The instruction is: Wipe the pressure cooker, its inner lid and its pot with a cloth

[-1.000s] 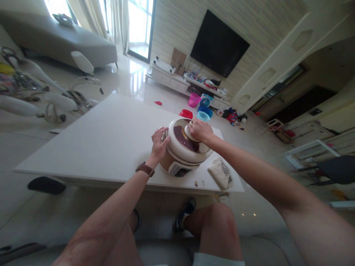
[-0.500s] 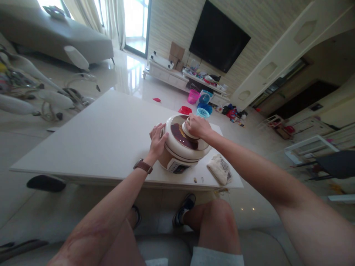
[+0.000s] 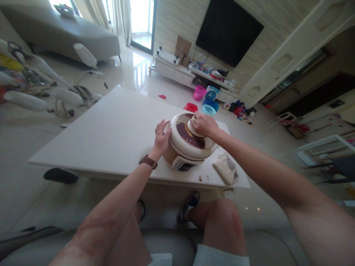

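Observation:
A slow cooker (image 3: 172, 151) with a tan body and cream rim stands near the front edge of the white table (image 3: 108, 129). Its lid (image 3: 185, 135), of dark see-through glass with a cream knob, sits on top. My right hand (image 3: 205, 124) is closed around that knob. At the cooker's left side, my left hand (image 3: 162, 136) grips the edge, thumb towards the rim; part of its hold is hidden. To the cooker's right lies a folded cream cloth (image 3: 225, 169) with a dark print.
Two small scraps (image 3: 200, 178) lie near the table's front edge. Beyond the table are a red stool-like item (image 3: 191, 107), a light blue basket (image 3: 208, 110) and a pink basket (image 3: 199, 93). Exercise equipment (image 3: 62, 98) with white padded parts stands to the left.
The view has shifted slightly, so the table and cooker appear a little further right. Both hands keep their places on the cooker and lid knob.

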Motion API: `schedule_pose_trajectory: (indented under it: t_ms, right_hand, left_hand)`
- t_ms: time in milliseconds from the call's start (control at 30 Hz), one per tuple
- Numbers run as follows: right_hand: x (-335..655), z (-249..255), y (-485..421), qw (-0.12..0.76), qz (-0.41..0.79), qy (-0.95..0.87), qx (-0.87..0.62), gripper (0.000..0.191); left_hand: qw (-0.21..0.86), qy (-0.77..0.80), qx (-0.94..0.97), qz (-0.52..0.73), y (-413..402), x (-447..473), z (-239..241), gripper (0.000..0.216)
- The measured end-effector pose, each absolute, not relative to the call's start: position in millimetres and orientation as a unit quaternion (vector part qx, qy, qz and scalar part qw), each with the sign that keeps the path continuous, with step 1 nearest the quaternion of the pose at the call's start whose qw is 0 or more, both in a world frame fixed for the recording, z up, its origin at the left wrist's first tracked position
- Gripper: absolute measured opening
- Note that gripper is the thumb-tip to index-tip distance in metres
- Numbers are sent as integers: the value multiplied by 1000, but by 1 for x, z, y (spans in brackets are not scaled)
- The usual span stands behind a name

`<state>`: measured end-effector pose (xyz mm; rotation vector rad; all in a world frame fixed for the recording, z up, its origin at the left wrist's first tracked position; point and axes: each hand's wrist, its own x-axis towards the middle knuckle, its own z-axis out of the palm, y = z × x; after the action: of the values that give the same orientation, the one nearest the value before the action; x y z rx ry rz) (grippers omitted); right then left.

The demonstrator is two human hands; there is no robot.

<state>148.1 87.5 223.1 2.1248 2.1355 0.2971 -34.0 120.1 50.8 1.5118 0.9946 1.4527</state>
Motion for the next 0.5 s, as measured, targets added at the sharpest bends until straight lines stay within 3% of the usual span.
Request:
schedule_pose_trajectory:
  t_ms: [500]
  right_hand:
    - [155, 219, 92, 49, 106, 735, 668, 37]
  left_hand:
    - [449, 413, 532, 588, 130, -31, 46, 42]
